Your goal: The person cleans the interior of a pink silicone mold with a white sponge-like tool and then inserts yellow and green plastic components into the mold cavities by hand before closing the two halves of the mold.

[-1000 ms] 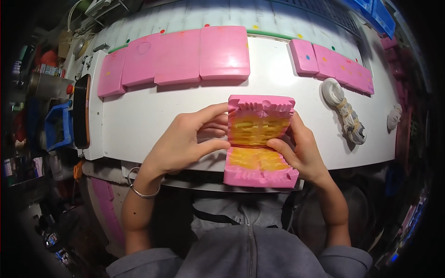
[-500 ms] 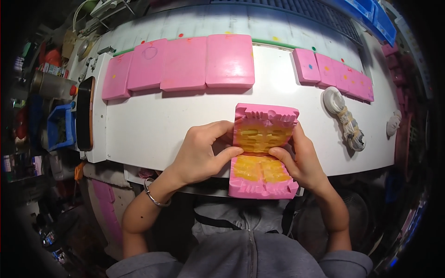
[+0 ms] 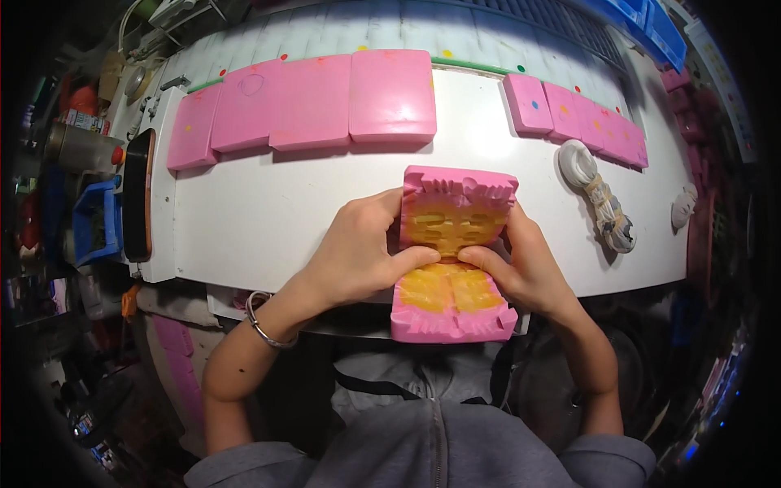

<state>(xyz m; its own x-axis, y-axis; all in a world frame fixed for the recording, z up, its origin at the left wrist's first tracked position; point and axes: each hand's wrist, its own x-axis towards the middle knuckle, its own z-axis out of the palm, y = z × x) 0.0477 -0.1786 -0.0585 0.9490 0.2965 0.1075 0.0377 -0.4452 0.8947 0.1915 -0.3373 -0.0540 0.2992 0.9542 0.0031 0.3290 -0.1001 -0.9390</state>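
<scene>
Pink folding block (image 3: 455,232) spread wide at the tabletop's (image 3: 260,236) near edge!

Head view: left hand (image 3: 354,252) and right hand (image 3: 533,264), each grip closed snugly on a side, thumbs at the yellow-stained crease (other fingers mostly hidden behind). Across the white top, big pink slabs (image 3: 309,102) line the back left, small pink blocks (image 3: 569,114) the right, a tied white bundle (image 3: 600,199) nearer; blue bin (image 3: 96,220) far left.
</scene>
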